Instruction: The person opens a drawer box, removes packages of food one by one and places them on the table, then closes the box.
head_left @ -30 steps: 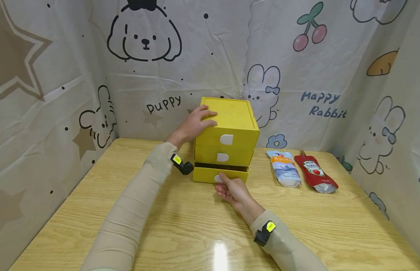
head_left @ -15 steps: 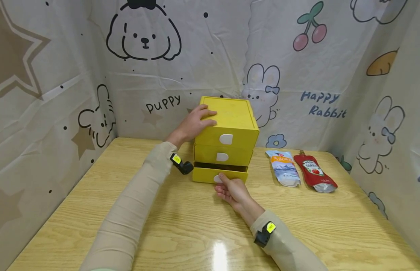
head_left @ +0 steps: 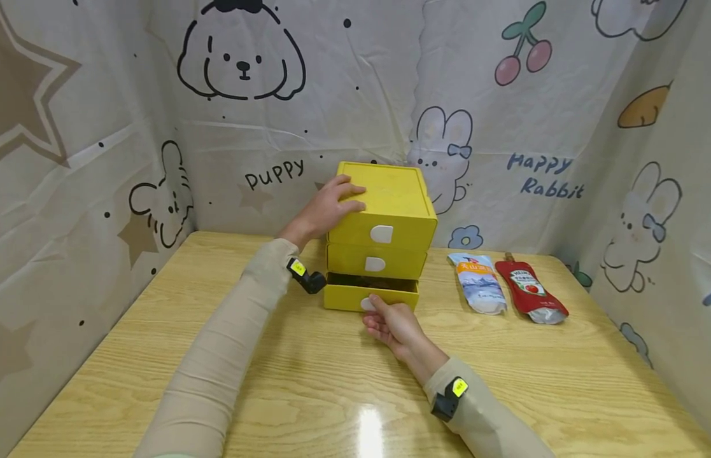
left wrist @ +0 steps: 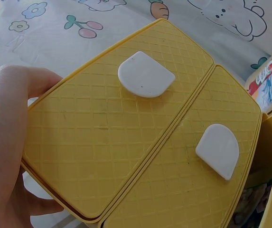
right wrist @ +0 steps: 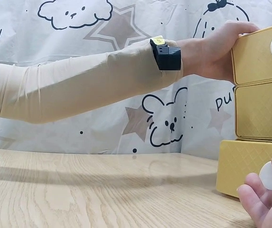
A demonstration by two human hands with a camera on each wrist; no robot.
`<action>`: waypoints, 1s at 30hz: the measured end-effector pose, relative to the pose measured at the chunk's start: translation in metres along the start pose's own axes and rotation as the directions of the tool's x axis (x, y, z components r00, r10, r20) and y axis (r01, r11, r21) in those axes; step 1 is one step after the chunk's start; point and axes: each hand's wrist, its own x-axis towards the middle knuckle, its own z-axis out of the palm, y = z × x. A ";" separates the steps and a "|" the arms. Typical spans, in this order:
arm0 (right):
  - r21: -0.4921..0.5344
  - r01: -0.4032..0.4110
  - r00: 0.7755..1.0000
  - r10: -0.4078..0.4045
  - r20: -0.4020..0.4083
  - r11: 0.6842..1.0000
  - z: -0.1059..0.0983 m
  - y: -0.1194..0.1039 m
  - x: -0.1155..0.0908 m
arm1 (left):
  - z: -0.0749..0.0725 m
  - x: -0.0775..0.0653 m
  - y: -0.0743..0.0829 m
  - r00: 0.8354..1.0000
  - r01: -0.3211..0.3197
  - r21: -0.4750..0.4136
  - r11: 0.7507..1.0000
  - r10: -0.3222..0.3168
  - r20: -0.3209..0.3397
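Observation:
A yellow three-drawer storage box (head_left: 389, 191) stands on the table near the back cloth. My left hand (head_left: 326, 207) grips its upper left corner, some fingers on top and another part of the hand at the side in the left wrist view. The bottom drawer (head_left: 340, 298) is pulled partly out; the two drawers above it are closed. With my right hand (head_left: 398, 327) I pinch the bottom drawer's white handle (head_left: 366, 305), thumb on its front. Something dark and patterned (left wrist: 249, 204) shows inside that drawer in the left wrist view, its kind unclear.
To the right of the box lie a blue and white pouch (head_left: 480, 284) and a red Heinz ketchup pouch (head_left: 529, 292), both on the wooden table (head_left: 298, 388). Printed cloth (head_left: 309, 133) hangs round the back and sides.
The bottom drawer has come out slightly toward me, with my right hand on its handle, and more of its inside shows. My left hand stays on the box. The head view has shifted a little.

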 end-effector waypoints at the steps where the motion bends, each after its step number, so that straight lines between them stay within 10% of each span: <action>1: -0.001 0.003 1.000 -0.003 0.001 1.000 0.000 0.000 -0.001 | 0.000 0.000 0.000 1.000 -0.001 -0.001 1.000 0.001 0.000; 30: 0.024 -0.041 0.999 0.041 -0.002 0.999 0.000 0.001 -0.012 | 0.000 0.000 -0.001 1.000 -0.007 0.013 1.000 0.007 0.002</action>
